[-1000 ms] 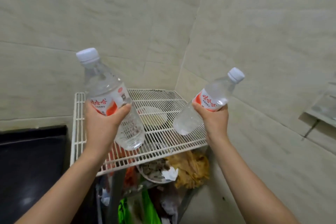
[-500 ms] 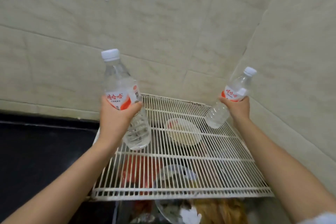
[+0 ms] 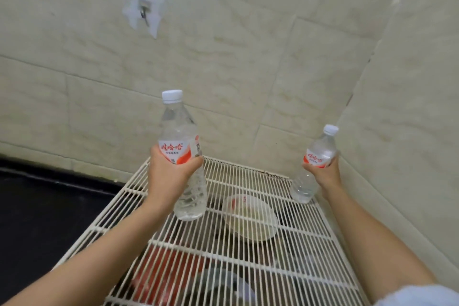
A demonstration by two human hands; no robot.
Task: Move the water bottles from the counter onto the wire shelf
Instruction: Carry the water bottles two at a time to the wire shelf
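A big wall (image 3: pixel 223 57) of pale tiles fills the back and the right side. A dark counter (image 3: pixel 49 206) sits low on the left. Next to it, in the corner, is a white wire shelf (image 3: pixel 298 268). Under the wires there is a round bowl (image 3: pixel 249 218) and something red (image 3: pixel 161 278), too blurry to name.

Two bare arms reach out over the shelf. A bit of light blue sleeve (image 3: pixel 422 295) shows at the bottom right.

The left bottle (image 3: pixel 178 131) is clear with a red and white label. It stands almost straight up over the left part of the shelf. I cannot tell if its bottom touches the wires. The right bottle (image 3: pixel 320 146) looks smaller and leans a little to the right. Its bottom is down by the back right corner of the shelf, close to the wall.

The left hand (image 3: pixel 169 176) is wrapped around the middle of the left bottle, with the fingers curled over the label. The right hand (image 3: pixel 326 174) holds the right bottle the same way, around its middle.

A small hook (image 3: pixel 144 13) is stuck high on the wall. Each bottle has a white cap on top.
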